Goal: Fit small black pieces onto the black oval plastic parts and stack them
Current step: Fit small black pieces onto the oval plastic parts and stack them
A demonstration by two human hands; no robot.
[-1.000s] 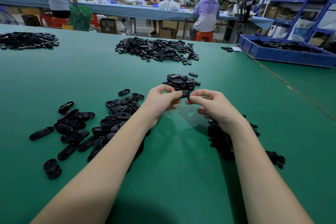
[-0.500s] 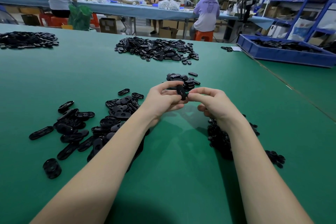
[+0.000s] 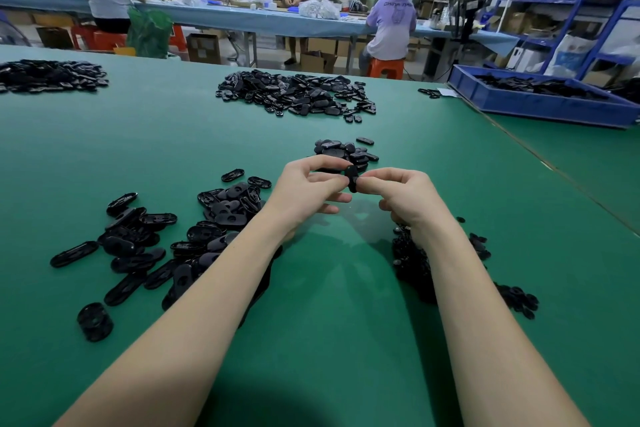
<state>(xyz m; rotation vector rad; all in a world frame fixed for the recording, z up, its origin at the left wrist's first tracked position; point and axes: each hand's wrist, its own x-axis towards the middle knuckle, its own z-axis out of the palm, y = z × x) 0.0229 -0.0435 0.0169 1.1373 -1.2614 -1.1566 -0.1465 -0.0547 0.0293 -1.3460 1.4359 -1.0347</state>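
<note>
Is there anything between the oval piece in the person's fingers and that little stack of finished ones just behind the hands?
Nothing visible. The black oval plastic part, pinched between the left hand and right hand, hangs just in front of the small stack of black oval parts, with only bare green table below.

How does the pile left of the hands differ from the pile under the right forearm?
The left pile is long oval parts, spread loosely with single ones lying apart; the right pile is much smaller pieces, packed tighter and partly hidden by the forearm. Both are black plastic on the green table.
</note>
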